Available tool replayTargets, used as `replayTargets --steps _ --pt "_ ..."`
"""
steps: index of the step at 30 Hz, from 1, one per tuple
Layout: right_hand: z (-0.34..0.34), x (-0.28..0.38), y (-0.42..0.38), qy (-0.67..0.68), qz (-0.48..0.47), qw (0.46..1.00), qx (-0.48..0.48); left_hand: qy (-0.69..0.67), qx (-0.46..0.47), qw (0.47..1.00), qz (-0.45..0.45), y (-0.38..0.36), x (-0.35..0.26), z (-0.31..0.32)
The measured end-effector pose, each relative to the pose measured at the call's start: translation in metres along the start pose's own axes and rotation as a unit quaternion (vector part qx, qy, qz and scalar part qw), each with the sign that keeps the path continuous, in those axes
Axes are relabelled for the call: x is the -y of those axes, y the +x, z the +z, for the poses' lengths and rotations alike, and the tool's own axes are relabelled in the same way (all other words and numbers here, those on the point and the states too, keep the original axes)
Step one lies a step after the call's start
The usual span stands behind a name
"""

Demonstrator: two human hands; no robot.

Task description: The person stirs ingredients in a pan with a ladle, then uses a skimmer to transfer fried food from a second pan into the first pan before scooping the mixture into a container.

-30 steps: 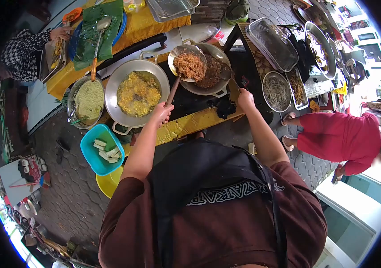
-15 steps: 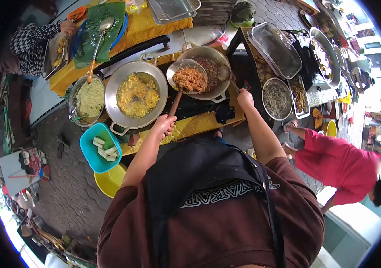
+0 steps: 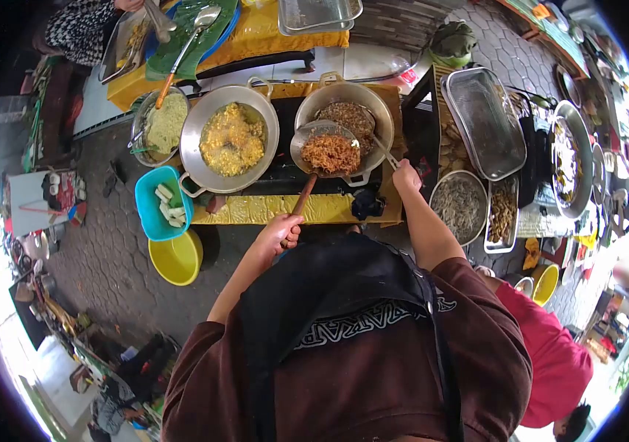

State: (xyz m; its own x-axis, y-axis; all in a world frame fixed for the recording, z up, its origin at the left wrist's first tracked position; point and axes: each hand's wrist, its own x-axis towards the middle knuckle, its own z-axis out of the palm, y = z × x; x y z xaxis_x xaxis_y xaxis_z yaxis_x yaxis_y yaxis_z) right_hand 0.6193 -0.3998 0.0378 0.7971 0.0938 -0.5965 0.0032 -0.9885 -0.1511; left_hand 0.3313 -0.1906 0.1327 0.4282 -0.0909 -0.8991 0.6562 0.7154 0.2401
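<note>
My left hand (image 3: pixel 282 232) is closed round the wooden handle of a skimmer (image 3: pixel 305 195). Its bowl carries a heap of reddish-brown fried shreds (image 3: pixel 331 154) over the front of the right wok (image 3: pixel 307 107). Dark frying food (image 3: pixel 345 114) bubbles in oil behind it. My right hand (image 3: pixel 406 177) grips the metal handle of a second utensil (image 3: pixel 386 153), which reaches into that wok; its head is mostly hidden. Left of it, yellow pieces (image 3: pixel 233 140) fry in another wok (image 3: pixel 193 121).
A teal basin (image 3: pixel 151 221) with white pieces and a yellow bucket (image 3: pixel 176 258) stand at the left. A bowl of pale green batter (image 3: pixel 163 129) sits beyond. Trays (image 3: pixel 485 125) and food pans (image 3: pixel 460 206) are at the right. A person in pink (image 3: pixel 543 353) is close behind my right side.
The skimmer has shifted from the wok's left side towards its front middle. My view has turned. The person in pink is now nearer my right side. Another person's hand at upper left holds a metal utensil.
</note>
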Motion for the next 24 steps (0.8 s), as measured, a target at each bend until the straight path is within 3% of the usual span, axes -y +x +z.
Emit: replayTargets --steps 8,11,15,23,24 --pt "0.016 0.001 0.032 0.086 -0.054 0.994 0.029 -0.038 -0.036 0.999 0.016 -0.012 0.020 0.032" --pt "0.023 0.002 0.045 0.048 -0.082 0.995 0.028 -0.051 -0.034 0.998 0.022 -0.014 0.024 0.039" --pt "0.004 0.010 0.032 0.115 -0.072 0.991 0.021 -0.058 -0.041 0.997 0.032 -0.010 0.028 0.047" --pt "-0.022 -0.006 0.022 0.074 -0.136 0.988 0.009 -0.065 -0.045 0.996 0.031 0.032 0.026 0.044" --pt "-0.027 -0.009 0.015 0.052 -0.185 0.981 -0.039 -0.074 -0.039 0.996 0.031 0.039 0.024 0.042"
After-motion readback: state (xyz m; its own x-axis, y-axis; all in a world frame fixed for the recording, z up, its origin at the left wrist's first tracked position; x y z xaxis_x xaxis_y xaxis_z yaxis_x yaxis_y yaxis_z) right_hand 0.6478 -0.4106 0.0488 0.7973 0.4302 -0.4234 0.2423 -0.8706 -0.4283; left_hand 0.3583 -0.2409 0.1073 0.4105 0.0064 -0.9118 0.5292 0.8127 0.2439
